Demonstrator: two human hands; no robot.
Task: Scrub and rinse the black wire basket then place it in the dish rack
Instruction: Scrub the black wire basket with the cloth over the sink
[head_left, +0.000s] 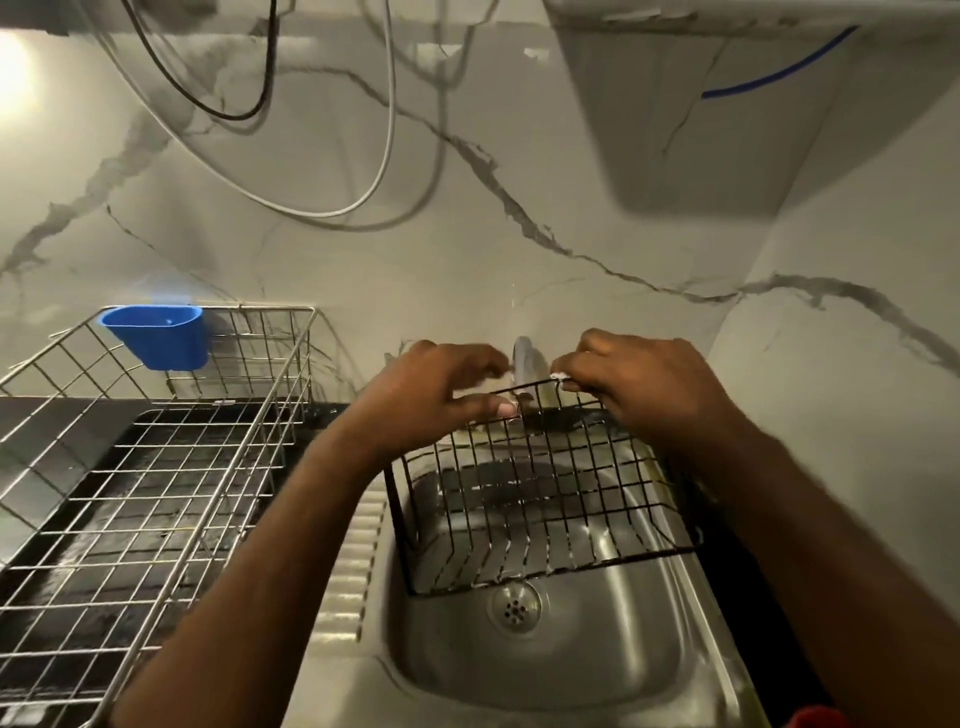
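Note:
The black wire basket (540, 499) is tilted over the steel sink (545, 654), its open side toward me. My left hand (436, 395) curls over the basket's far rim at the left, thumb stretched along the wire. My right hand (639, 384) grips the far rim at the right, with a bit of white foam or cloth at its fingertips. The tap (527, 358) stands just behind the rim between both hands. To the left, the silver wire dish rack (156, 467) sits on a black counter.
A blue plastic cup holder (156, 335) hangs on the rack's far rim. The sink drain (516, 607) lies below the basket. A ribbed drainboard (353, 561) separates sink and rack. Cables (384, 156) hang along the marble wall. A red object (813, 719) shows at the bottom right.

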